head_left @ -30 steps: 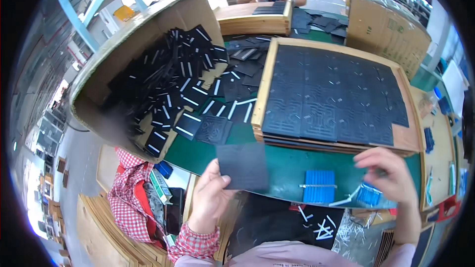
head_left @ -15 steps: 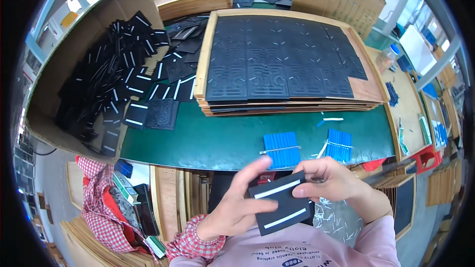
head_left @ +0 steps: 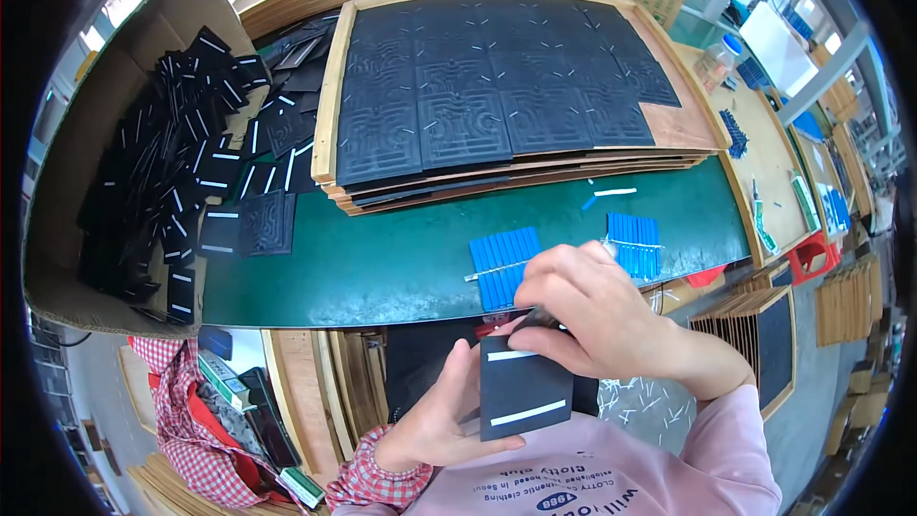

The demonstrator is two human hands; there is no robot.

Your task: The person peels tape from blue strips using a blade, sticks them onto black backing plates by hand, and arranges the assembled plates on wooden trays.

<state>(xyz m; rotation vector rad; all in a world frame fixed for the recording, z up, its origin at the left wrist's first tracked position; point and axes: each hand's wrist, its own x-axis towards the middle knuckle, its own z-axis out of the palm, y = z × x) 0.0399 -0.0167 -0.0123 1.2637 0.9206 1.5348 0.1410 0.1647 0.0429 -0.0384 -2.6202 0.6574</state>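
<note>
Upright before my chest is a black square panel (head_left: 527,390) with two white strips across its face. My left hand (head_left: 432,422) grips it from the left, thumb up and fingers under its lower edge. Curled over its top edge, my right hand (head_left: 604,313) pinches beside the upper white strip; a small dark thing shows between thumb and finger, too hidden to name. Just beyond are two bundles of blue strips, the left bundle (head_left: 499,263) and the right bundle (head_left: 633,229), each with a band across it.
A wooden tray (head_left: 330,105) with embossed black panels sits on a stack on the green table (head_left: 382,268). At left, a cardboard box (head_left: 57,229) holds many black panels with white strips. A box cutter (head_left: 761,220) lies at right. White scraps (head_left: 640,411) litter the floor.
My left hand, its fingers spread before, now grips the panel. My right hand has shifted from the panel's right edge to its top edge. The view has turned, moving the table leftward.
</note>
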